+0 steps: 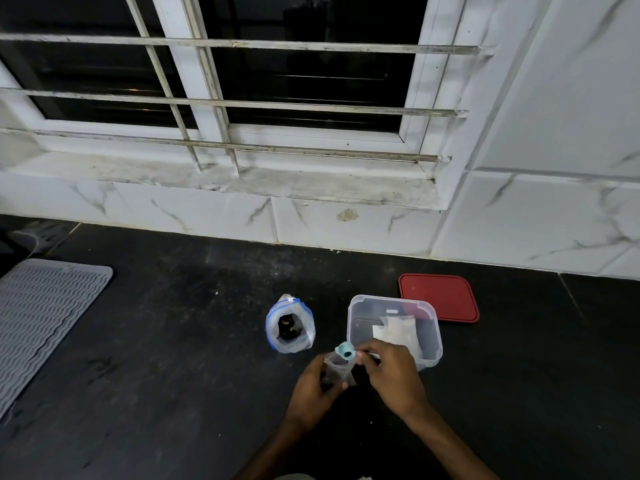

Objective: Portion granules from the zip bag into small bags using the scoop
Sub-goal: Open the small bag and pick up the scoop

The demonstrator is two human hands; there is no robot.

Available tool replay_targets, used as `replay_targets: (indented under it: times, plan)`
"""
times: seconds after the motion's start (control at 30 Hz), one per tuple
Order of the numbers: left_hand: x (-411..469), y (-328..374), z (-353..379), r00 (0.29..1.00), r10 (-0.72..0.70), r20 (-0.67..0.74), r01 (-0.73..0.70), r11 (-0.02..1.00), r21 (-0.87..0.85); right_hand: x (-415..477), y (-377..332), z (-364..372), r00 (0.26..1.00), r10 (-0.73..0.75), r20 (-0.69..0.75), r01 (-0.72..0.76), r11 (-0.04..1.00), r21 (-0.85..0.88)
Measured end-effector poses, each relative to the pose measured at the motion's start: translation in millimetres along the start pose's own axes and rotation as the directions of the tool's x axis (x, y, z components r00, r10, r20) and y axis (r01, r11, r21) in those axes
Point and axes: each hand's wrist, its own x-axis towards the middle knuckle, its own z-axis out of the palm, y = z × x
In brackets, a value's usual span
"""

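Nearest the camera, a small bag (pixel 337 368) is being held by the left hand (pixel 317 389), with the fingers curled round its lower part and the thumb pressed on the near face. Judged purpose: the mouth is being steadied and propped open so that nothing is being spilt onto the tabletop (pixel 173 358). The bag is being tilted rather than stood upright. Its long axis is running from the base at near-left to the mouth at far-right.

The scoop (pixel 345 351) is being pinched by its handle in the fingers of the right hand (pixel 393 372). The teal bowl is being presented at the bag's mouth, with something dark showing in it. Its long axis is lying roughly left to right across the view, bowl to the left, handle to the right and mostly hidden in the hand. Whether the bowl is touching the bag's rim cannot be told. Judgement: a portion is being tipped in, or is about to be.

Just beyond, to the left and apart from the hands, the zip bag (pixel 290 325) is being left standing upright with its mouth opened upward, presumably so the scoop can be dipped straight in.

To its right, pale flat bags (pixel 398 332) are being stored in a clear container (pixel 350 327); whether they are filled cannot be told. A red lid (pixel 440 296) is lying flat behind it. A grey ribbed mat (pixel 45 320) is lying far left.
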Motion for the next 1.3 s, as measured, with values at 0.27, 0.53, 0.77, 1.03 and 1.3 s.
replay_targets:
  times: [0.27, 0.53, 0.77, 1.03, 1.3]
  plan:
    - [-5.8, -9.2, -18.5, 1.000, 0.004, -0.029, -0.004, 1.000, -0.019, 10.6, -6.3, -3.4, 0.985, 0.144, 0.095, -0.171, 0.891, 0.422]
    - [5.1, 12.2, -73.4, 0.734, -0.014, -0.679, 0.061, 0.997, 0.045, 46.5, -51.9, 23.9, 0.969, 0.150, 0.195, -0.227, 0.848, 0.479]
    - [53.5, -10.9, -88.7, 0.870, -0.276, -0.409, 0.366, 0.917, 0.159, 99.4, -75.2, 86.2, 0.994, 0.058, 0.091, -0.049, 0.994, -0.100]
    - [68.7, -18.4, -96.0, 0.843, -0.361, -0.398, 0.371, 0.927, -0.055, 120.2, -68.4, 108.6, 0.988, 0.127, 0.090, -0.084, 0.924, -0.372]
    - [76.8, -12.7, -95.3, 0.892, -0.240, -0.383, 0.207, 0.970, -0.127, 137.1, -43.6, 130.8, 0.915, 0.359, 0.186, -0.355, 0.933, -0.054]
